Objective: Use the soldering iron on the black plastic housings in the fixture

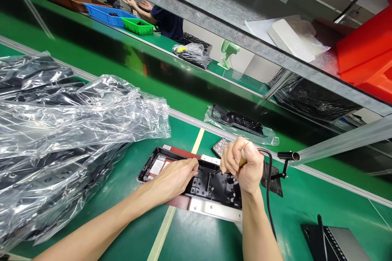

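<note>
My left hand (176, 177) lies flat, fingers apart, on the black plastic panel (211, 183); my right hand (243, 165), grip clamped, presses a corded wooden-handled tool (242, 162) onto it.

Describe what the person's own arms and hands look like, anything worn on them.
Both forearms are bare, with no sleeve in view. The left hand and right hand wear no gloves. No ring, watch or wrist strap shows on either. Nails look short and unpainted.

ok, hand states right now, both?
Left hand: fingers bent, pressing on the black plastic housing, not gripping it.
Right hand: closed in a fist around a corded hand tool.
</note>
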